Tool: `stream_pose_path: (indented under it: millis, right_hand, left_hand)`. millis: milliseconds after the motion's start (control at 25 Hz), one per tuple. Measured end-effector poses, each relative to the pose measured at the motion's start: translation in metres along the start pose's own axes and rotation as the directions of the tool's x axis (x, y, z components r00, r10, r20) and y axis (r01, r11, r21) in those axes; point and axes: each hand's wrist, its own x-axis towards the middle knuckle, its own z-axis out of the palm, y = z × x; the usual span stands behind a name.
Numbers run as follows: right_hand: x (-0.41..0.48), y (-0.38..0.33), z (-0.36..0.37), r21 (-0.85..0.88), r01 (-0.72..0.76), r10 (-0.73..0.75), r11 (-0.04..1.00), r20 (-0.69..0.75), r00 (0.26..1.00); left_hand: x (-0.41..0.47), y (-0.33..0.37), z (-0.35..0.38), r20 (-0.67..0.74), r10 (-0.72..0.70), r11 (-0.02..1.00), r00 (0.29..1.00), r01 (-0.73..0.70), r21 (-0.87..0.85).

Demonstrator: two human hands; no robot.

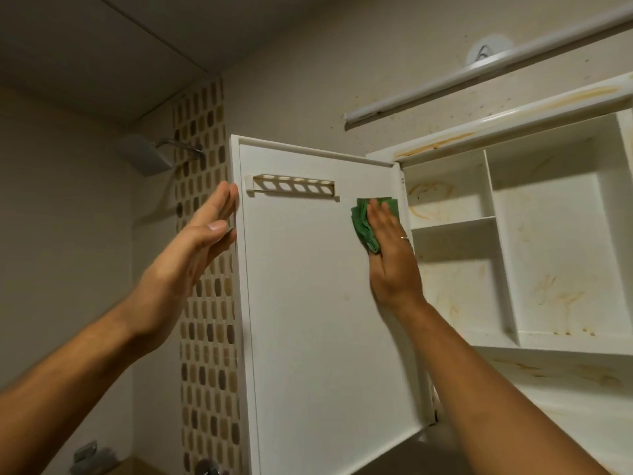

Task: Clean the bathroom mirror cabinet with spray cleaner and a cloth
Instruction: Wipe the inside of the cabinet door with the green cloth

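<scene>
The white cabinet door [318, 303] stands swung open, its inner face toward me, with a slotted holder [293, 186] near its top. My right hand [390, 248] presses a folded green cloth [364, 221] flat against the door's upper right, close to the hinge side. My left hand [202, 234] is straight-fingered, its fingertips against the door's outer left edge. The open cabinet [496, 234] at right shows white shelves with orange-brown stains. No spray bottle is in view.
A white tube lamp [479, 68] runs above the cabinet. A shower head [147, 156] juts from the mosaic tile strip [205, 303] at left. A chrome fitting [205, 467] and a dark object [89, 457] sit low left.
</scene>
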Motion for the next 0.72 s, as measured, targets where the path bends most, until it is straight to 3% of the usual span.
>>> stream_pose_path:
  millis: [120, 280, 400, 600, 720]
  right_hand:
    - [-0.030, 0.002, 0.007, 0.122, -0.095, 0.100, 0.988, -0.035, 0.994]
    - [-0.100, 0.017, 0.007, 0.121, -0.151, 0.154, 0.981, -0.012, 0.988]
    - [-0.097, -0.014, 0.018, 0.198, -0.252, 0.269, 0.947, -0.064, 0.961]
    - [-0.083, -0.137, 0.059, 0.096, -0.020, 0.020, 0.995, 0.000, 1.000]
    - [-0.108, -0.147, 0.060, 0.115, 0.074, -0.082, 0.991, 0.070, 0.994]
  left_hand:
    - [0.000, -0.001, 0.001, -0.011, 0.003, 1.000, 1.000, -0.003, -0.018]
    - [0.000, 0.002, 0.001, 0.002, -0.003, 0.999, 1.000, 0.003, -0.043]
    - [-0.001, 0.005, 0.004, 0.011, -0.015, 0.999, 1.000, 0.015, -0.042]
    - [-0.004, 0.010, 0.004, 0.001, -0.033, 0.998, 0.999, 0.033, -0.056]
    - [-0.011, 0.005, 0.007, -0.003, -0.017, 0.996, 1.000, 0.016, -0.091]
